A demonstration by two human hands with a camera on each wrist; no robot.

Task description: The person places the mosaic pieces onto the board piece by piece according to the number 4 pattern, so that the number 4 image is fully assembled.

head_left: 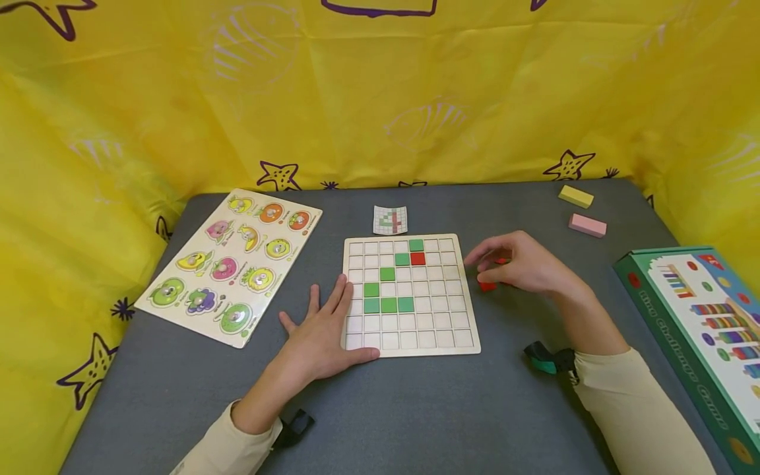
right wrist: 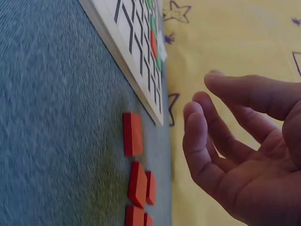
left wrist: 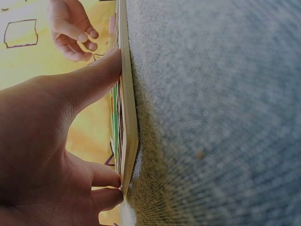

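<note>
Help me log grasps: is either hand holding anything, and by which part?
Nothing is gripped. The left hand rests flat on the grid board's left edge; the right hand hovers empty above red tiles.

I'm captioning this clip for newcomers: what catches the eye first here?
The wooden grid board at mid-table, with green tiles and one red tile set in it. The left hand rests flat on its left edge, while the right hand hovers over loose red tiles beside its right edge.

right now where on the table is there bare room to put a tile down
Bare grey cloth lies in front of the grid board, between the two sleeves, and behind it beside the small card. It is crowded right of the board, where the right hand hovers over red tiles.
</note>
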